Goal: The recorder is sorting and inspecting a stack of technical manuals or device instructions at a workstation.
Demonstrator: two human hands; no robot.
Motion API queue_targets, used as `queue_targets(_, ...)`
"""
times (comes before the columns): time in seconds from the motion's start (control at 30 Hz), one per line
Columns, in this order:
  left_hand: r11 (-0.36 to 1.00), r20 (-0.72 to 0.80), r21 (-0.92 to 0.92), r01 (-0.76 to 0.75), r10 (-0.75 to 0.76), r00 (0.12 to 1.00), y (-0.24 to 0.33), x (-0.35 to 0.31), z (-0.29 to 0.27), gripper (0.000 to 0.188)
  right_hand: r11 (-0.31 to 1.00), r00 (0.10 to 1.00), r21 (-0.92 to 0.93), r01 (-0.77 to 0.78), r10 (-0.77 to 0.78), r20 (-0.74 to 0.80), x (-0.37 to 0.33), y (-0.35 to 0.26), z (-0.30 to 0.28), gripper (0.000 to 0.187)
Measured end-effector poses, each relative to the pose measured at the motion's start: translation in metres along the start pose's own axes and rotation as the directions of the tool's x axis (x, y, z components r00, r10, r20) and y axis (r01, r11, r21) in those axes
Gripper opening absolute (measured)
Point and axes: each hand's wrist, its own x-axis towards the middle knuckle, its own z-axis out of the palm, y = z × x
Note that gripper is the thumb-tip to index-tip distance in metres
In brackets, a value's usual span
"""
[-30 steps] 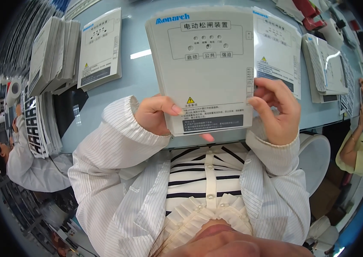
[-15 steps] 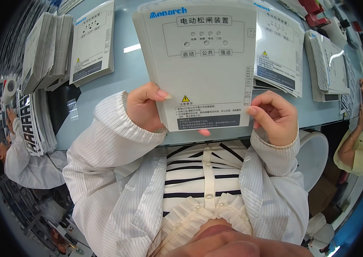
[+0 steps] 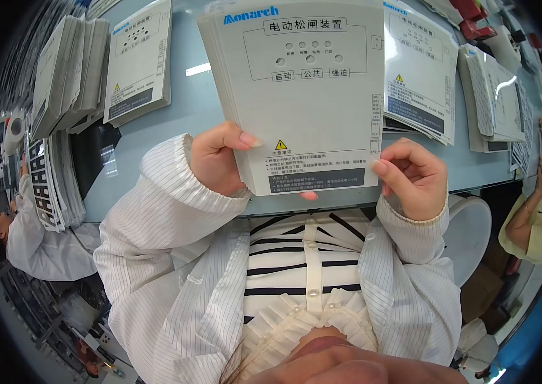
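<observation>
A thick stack of white printed panel sheets stands tilted up in front of me, with small round holes near the top and a dark block of print at the foot. My left hand is closed round the stack's lower left edge, thumb on the front; a fingertip shows below the bottom edge. At the lower right corner my right hand pinches the front sheet between thumb and bent forefinger. How many sheets that pinch takes in is hidden.
More stacks of the same sheets lie on the glassy table: one stack at left, a thicker pile beyond it, another stack behind my right hand. A red tool stands far right. Co-workers sit at both sides.
The front sheet has shifted slightly to the right, and my right hand has moved slightly right with its corner. My left hand keeps its hold on the stack, almost unmoved.
</observation>
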Motion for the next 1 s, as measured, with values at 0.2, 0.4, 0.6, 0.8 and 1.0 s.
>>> queue_targets(0.2,0.998,-0.043,0.056,0.021,-0.019,0.999,0.002,-0.001,0.006,0.068,0.999,0.999,0.019,-0.039,0.039,0.017,-0.001,-0.001,-0.002,0.004)
queue_targets(0.4,0.998,-0.003,0.064,0.009,-0.009,1.0,0.0,-0.002,0.003,0.067,0.997,0.997,0.03,-0.073,0.072,0.037,-0.001,0.0,-0.002,0.005)
queue_targets(0.6,0.993,-0.042,0.112,0.041,-0.036,0.998,0.0,-0.002,0.006,0.068,0.994,0.994,0.057,-0.096,0.092,0.058,0.0,0.002,-0.005,0.005)
queue_targets(0.8,0.997,-0.077,0.074,0.02,-0.015,0.997,-0.003,-0.003,-0.002,0.069,0.99,0.992,0.097,-0.105,0.098,0.075,0.0,0.001,-0.006,0.005)
queue_targets(1.0,0.997,-0.12,0.068,0.028,-0.02,0.993,-0.004,-0.004,-0.012,0.07,0.993,0.993,0.071,-0.089,0.084,0.083,-0.003,-0.001,-0.007,0.006)
